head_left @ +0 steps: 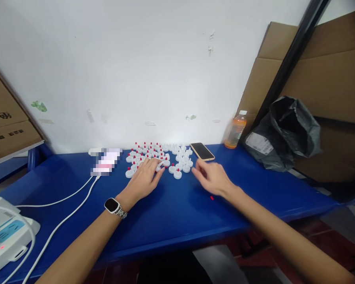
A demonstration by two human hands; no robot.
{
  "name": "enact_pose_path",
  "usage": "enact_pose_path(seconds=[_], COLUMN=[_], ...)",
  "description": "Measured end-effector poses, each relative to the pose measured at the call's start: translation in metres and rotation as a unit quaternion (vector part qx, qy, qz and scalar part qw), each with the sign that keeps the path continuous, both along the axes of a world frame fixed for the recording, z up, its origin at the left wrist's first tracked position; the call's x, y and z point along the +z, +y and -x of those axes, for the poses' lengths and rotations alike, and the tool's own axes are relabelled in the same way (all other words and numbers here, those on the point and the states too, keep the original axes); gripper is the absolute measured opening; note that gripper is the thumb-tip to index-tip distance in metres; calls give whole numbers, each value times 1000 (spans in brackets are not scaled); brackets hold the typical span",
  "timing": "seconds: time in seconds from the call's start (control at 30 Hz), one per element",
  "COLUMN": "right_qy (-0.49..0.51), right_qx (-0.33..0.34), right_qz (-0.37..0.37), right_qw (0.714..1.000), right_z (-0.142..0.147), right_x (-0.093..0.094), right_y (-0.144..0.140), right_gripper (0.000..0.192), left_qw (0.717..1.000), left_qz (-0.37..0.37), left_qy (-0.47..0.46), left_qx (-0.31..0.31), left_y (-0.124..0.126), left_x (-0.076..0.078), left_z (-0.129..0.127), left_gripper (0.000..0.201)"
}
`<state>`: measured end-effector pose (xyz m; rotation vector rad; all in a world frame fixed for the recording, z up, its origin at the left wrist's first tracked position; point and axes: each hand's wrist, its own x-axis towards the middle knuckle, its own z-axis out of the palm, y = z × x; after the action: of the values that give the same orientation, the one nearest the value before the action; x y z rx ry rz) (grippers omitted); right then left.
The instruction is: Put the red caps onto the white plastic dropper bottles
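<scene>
Many white round nozzle caps stand in a cluster on the blue table (171, 213). Those on the left, such as one white cap (130, 173), carry small red tips; several plain white caps (186, 169) at the right have none. My left hand (144, 176), with a watch on its wrist, is over the front of the cluster. Its fingers close on a white cap (158, 169) that lies tilted, partly hidden by them. To the right of the caps, my right hand (213, 176) has curled fingers; what they hold, if anything, is hidden. A loose red tip (212, 198) lies below it.
Behind my right hand lies a phone (202, 151). An orange drink bottle (236, 130) and a grey plastic bag (284, 134) stand at the right. At the left are a pixelated device (106, 161), white cables (65, 219) and a power strip (14, 236). A wall backs the table.
</scene>
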<state>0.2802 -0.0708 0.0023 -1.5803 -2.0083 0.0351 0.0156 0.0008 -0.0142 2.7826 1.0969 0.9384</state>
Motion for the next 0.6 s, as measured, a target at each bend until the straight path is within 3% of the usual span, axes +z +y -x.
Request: enact_pose_path(seconds=[0.1,0.23,0.33,0.43,0.6], right_qy=[-155,-213,-172,-81,-36], right_qx=[-29,-15,-12,-38,-41], right_qz=[37,27,19,6,34], right_qw=[987,976,985,996,998], right_z=[0,26,45,46,19], right_x=[-18,-23,-17,-9,-9], right_y=[-24,0,30,48,35], right_gripper=[29,34,34,39,30], left_qw=[1000,999,999,999,999], left_qz=[-11,-25,-24,-17,-23], left_qy=[4,16,29,30,31], left_qx=[-11,-17,-7,0,-7], left_y=[-1,-2,-2,-2,-4], left_x=[0,-1,-2,-2,0], left_z=[-5,-9,-6,-1,-2], left_gripper=[28,27,27,28,27])
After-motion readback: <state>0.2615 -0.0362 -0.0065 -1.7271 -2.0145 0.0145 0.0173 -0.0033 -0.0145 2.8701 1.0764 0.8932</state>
